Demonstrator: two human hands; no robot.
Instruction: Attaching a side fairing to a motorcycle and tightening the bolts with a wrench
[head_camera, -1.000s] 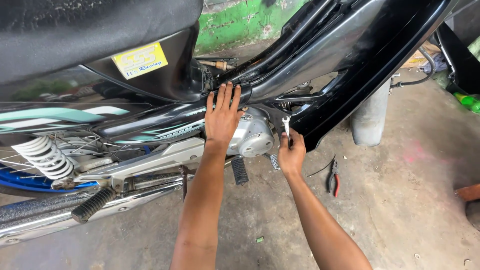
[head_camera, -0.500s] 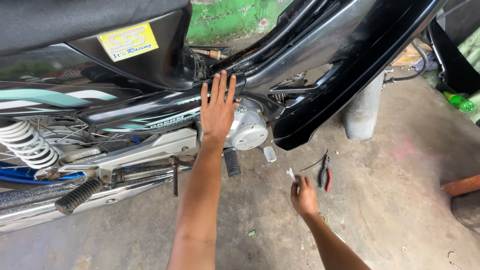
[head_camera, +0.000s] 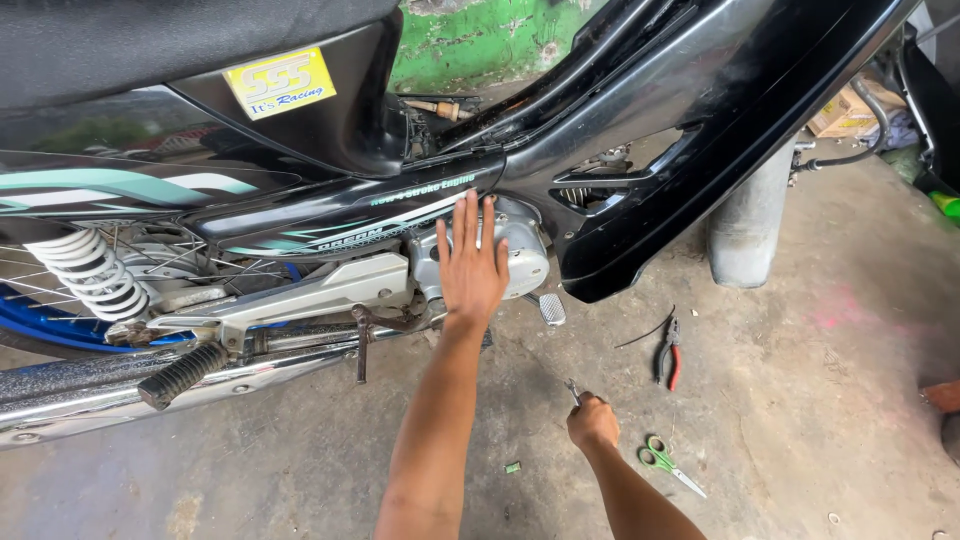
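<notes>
Steel wrench in right hand, pliers, scissors near

Black motorcycle fairing, teal-white stripes; yellow sticker; red-handled pliers; green-handled scissors.

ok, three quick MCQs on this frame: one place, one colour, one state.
1. Where is the left hand?
A. flat on the engine cover
B. on the seat
C. on the floor

2. What colour are the scissors' handles?
A. red
B. green
C. blue

3. How is the right hand?
A. open and empty
B. shut on a small metal tool
C. on the pliers

Answers:
1 A, its palm and spread fingers lie against the silver cover.
2 B, green loops show on the concrete beside the hand.
3 B, the fist is closed low over the floor with a metal tip sticking out; the pliers lie apart.
</notes>
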